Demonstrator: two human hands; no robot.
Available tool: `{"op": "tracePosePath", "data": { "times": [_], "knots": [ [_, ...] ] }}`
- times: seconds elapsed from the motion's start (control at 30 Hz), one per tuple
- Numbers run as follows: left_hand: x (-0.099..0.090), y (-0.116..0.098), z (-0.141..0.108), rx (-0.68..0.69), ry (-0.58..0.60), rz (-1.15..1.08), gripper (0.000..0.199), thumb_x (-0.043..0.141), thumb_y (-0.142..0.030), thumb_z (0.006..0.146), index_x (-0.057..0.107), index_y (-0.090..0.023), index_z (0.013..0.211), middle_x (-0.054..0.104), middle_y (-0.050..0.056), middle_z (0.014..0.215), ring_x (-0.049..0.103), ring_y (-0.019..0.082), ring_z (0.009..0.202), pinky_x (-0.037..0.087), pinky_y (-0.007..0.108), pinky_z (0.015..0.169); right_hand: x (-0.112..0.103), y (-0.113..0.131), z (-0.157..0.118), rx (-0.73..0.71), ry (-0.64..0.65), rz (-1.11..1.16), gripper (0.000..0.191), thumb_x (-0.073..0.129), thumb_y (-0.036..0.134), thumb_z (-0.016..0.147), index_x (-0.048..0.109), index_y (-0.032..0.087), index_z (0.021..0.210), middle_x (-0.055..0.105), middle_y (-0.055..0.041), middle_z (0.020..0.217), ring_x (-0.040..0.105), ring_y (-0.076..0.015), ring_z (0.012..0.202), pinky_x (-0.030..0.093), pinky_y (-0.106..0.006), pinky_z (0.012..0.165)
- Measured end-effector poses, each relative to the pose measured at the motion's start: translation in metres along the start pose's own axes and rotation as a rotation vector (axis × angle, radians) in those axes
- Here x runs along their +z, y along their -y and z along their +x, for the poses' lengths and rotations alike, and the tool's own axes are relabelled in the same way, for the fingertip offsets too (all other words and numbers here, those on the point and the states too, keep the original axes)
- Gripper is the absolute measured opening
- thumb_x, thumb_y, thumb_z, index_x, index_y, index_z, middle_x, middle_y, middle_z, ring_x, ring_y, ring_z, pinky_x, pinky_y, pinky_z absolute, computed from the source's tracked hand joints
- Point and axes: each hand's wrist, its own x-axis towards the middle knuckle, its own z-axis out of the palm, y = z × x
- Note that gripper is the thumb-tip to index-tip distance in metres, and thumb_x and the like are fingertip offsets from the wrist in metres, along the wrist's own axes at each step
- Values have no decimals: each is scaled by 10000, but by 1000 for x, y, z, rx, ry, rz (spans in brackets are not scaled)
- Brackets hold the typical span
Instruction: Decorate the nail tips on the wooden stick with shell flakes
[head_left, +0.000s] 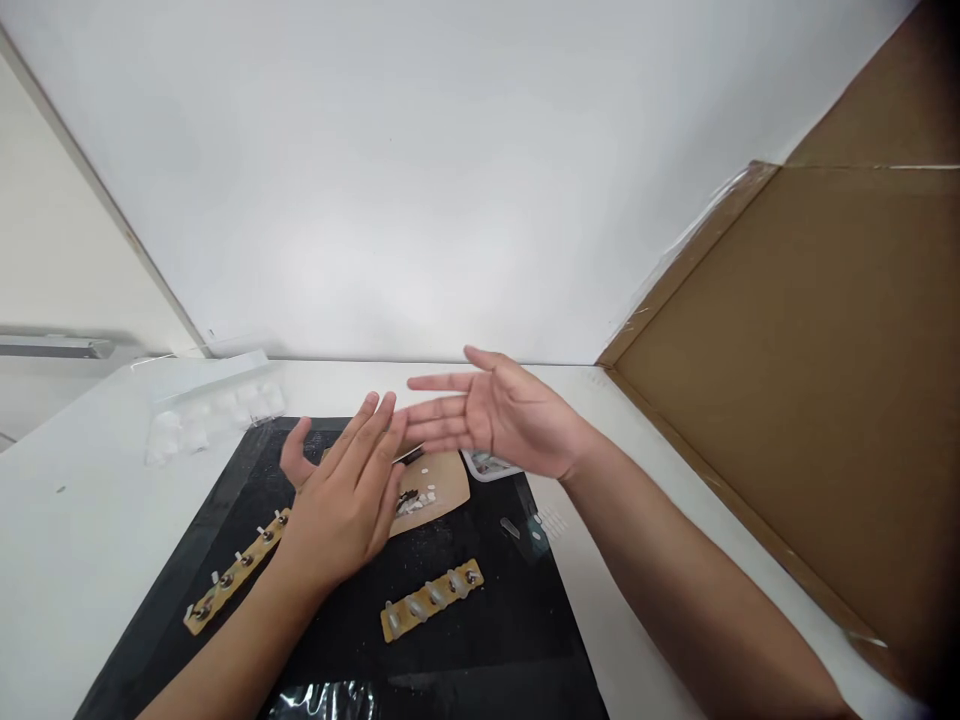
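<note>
My left hand (341, 500) is raised over the black mat with its fingers stretched out, back of the hand towards me. To its right, my right hand (502, 410) is turned palm up with the fingers spread. The fingertips overlap in view; whether they touch I cannot tell. Both hands hold nothing visible. Beneath them lies a tan tray (450, 490) with small white and dark bits on it, partly hidden by my left hand. A wooden strip (433, 600) carrying several pale clip-like pieces lies in front. Another wooden strip (238, 572) with small upright pieces lies left of my left wrist.
A clear plastic moulded tray (217, 405) stands at the back left. Behind my right hand is a white container (487, 466), partly covered. Small transparent pieces (551, 522) lie at the right edge of the black mat (517, 640). A cardboard panel (810, 380) rises on the right.
</note>
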Motion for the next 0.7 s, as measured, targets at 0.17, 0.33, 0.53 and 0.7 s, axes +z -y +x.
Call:
{"op": "tracePosePath", "data": {
  "times": [0.17, 0.33, 0.53, 0.7],
  "knots": [
    [16, 13, -9, -115, -85, 12, 905, 386, 74, 937, 73, -217, 1735, 692, 165, 1465, 631, 325, 1406, 189, 606, 1247, -59, 2, -21, -50, -337, -958, 333, 589, 469, 1032, 844, 257, 1053, 850, -63, 1034, 783, -268, 937, 622, -397, 832],
    [19, 7, -10, -171, -2, -2, 1018, 394, 65, 892, -123, -224, 1721, 439, 236, 1677, 601, 360, 1422, 206, 636, 1222, -109, -25, -27, 195, -331, -1203, 313, 687, 171, 862, 844, 223, 1127, 853, -109, 922, 774, -315, 743, 549, -375, 544],
    [11, 6, -10, -270, -151, -82, 890, 618, -124, 941, 99, -187, 1662, 513, 255, 1566, 588, 390, 1392, 285, 682, 1195, -94, -26, -15, 140, -302, -1148, 444, 650, 208, 935, 724, 237, 1372, 855, -74, 1006, 806, -281, 857, 584, -353, 643],
    [7, 16, -11, -314, -348, -114, 691, 656, -110, 930, 232, -247, 1457, 425, 192, 1540, 524, 356, 1408, 473, 654, 1118, -59, -14, -8, 90, -105, -1013, 323, 655, 433, 1000, 761, 265, 1255, 813, -4, 749, 753, -206, 582, 511, -307, 537]
  ]
}}
